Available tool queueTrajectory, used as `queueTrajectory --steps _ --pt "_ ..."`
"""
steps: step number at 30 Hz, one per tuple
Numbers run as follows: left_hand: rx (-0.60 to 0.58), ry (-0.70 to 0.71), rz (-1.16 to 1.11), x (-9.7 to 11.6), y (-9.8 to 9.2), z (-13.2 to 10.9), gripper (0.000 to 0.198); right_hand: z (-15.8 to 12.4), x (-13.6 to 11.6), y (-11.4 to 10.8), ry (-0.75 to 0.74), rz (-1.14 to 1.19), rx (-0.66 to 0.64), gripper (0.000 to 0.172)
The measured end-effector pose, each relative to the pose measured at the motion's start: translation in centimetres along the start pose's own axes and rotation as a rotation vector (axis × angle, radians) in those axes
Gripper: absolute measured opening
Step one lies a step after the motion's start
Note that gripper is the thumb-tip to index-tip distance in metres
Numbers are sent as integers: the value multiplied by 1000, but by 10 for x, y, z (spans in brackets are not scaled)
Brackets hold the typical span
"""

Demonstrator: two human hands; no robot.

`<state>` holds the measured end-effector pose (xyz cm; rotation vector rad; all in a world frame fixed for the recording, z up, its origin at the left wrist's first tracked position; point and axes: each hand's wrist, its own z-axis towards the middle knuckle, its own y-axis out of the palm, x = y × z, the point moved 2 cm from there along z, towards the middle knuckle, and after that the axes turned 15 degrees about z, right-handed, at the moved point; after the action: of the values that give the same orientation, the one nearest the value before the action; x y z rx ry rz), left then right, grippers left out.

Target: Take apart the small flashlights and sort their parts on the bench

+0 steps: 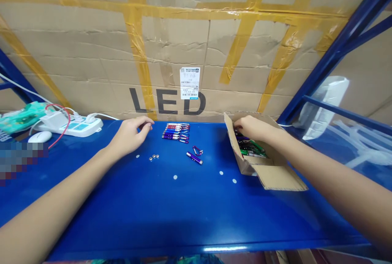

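My left hand [131, 135] rests above the table's left side, fingers loosely curled with a gap to the thumb and nothing visible in it. To its right lies a row of small keychain flashlights [176, 132] in red, blue and purple, with carabiner clips. One purple flashlight [194, 158] lies apart, a carabiner clip [197, 151] beside it. Several button cells [154, 157] sit below my left hand. My right hand [248, 127] reaches into an open cardboard box [234, 141] with bent fingers; the fingertips are partly hidden. Green and dark flashlights [252, 148] fill the box.
Small pale discs [175, 177] are scattered on the blue table [190, 215]. A white power strip [78, 126] with cables stands at the left, near a white rounded object [39, 137]. A large taped carton [171, 51] forms the back; blue metal posts [330, 55] flank it.
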<state>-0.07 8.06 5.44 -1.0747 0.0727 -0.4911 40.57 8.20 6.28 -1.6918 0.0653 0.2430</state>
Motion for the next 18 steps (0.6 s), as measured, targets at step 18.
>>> queueTrajectory --steps 18 --pt "13 92 95 -7 5 -4 29 28 -5 17 60 -60 -26 31"
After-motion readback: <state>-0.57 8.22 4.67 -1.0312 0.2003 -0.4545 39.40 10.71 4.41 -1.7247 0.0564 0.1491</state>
